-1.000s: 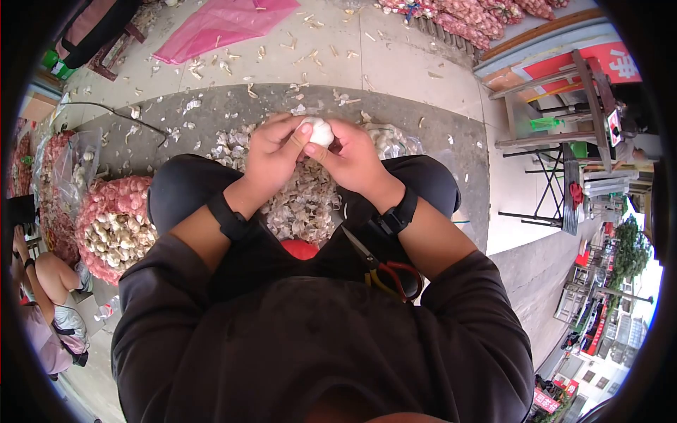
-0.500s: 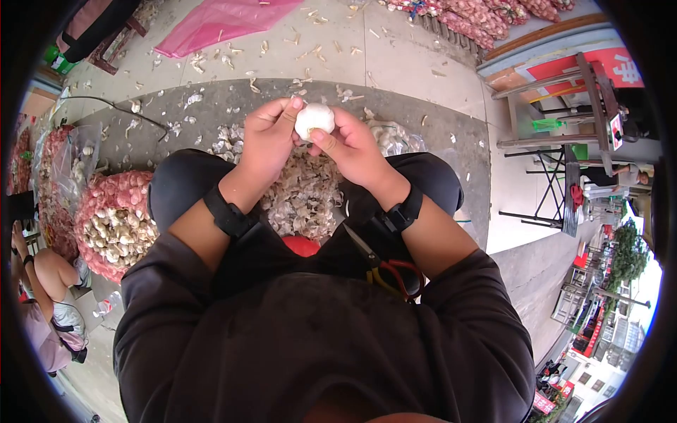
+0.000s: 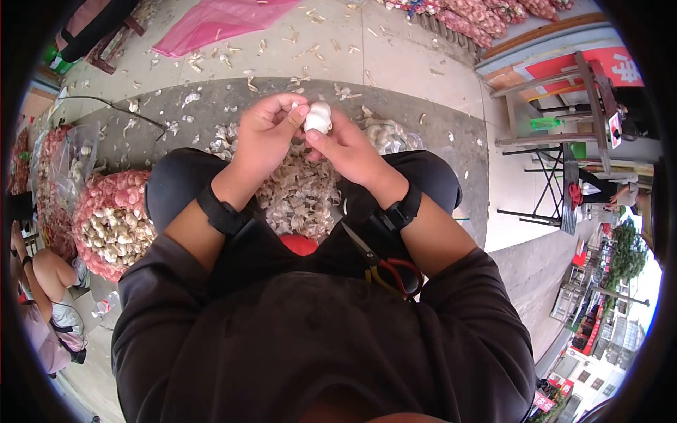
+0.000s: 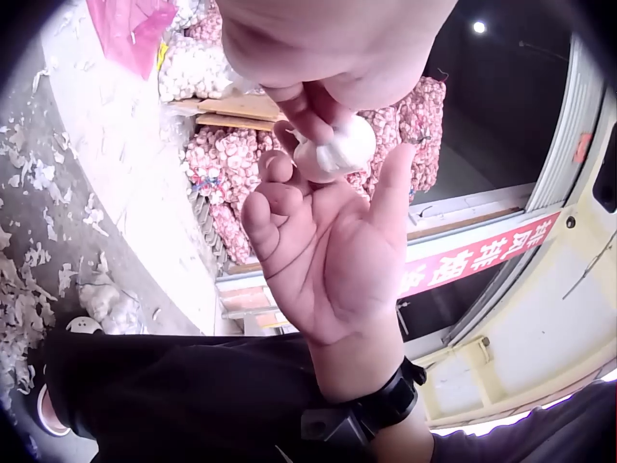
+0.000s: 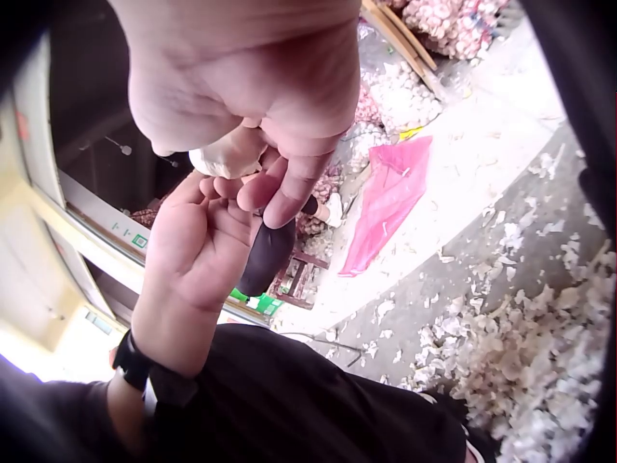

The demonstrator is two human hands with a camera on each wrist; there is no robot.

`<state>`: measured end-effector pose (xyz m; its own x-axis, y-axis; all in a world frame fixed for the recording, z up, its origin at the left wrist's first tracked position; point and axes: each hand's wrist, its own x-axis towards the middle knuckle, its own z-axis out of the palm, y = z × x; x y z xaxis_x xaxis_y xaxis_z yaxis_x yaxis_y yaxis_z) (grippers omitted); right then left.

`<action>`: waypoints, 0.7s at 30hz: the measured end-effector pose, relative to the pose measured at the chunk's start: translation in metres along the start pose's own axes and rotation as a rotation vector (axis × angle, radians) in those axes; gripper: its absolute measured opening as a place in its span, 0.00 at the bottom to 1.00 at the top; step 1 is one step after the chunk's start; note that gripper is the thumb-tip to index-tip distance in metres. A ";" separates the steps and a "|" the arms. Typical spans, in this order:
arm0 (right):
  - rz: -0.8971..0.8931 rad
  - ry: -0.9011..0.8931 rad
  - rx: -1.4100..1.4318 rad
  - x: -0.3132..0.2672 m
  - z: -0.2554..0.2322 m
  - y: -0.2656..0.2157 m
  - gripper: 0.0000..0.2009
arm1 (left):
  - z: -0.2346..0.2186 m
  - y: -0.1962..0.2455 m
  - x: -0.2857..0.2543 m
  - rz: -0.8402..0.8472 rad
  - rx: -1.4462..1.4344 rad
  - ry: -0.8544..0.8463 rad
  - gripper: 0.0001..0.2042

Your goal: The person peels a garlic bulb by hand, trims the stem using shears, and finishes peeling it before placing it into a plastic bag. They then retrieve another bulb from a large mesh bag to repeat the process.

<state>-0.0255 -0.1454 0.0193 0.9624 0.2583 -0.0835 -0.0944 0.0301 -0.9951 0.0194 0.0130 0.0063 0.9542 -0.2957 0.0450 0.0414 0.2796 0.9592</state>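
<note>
A white garlic bulb is held up in front of the knees by my right hand, its thumb against the near side and fingers round the far right side. My left hand is at the bulb's left, thumb and forefinger pinching a small white piece of garlic skin. In the left wrist view the left fingertips reach down onto the bulb above the right palm. The right wrist view shows the bulb partly hidden behind the right hand.
Garlic peelings are heaped between the legs. Red-and-yellow-handled scissors lie on the right thigh. A net sack of garlic stands at left; a clear bag of bulbs sits beyond the right knee. Pink plastic sheeting lies on the floor ahead.
Both hands first cupped the bulb together. They rose slightly and moved forward, and the bulb turned in the right fingers. The left thumb and forefinger have shifted slightly left with a bit of skin.
</note>
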 end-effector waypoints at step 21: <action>0.089 0.099 0.163 0.002 -0.011 0.001 0.25 | -0.008 -0.004 0.003 0.126 0.354 -0.297 0.15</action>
<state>-0.0213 -0.1554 0.0178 0.9681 0.1709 -0.1835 -0.2123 0.1689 -0.9625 0.0250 0.0187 0.0005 0.8175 -0.5419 0.1950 -0.2215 0.0169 0.9750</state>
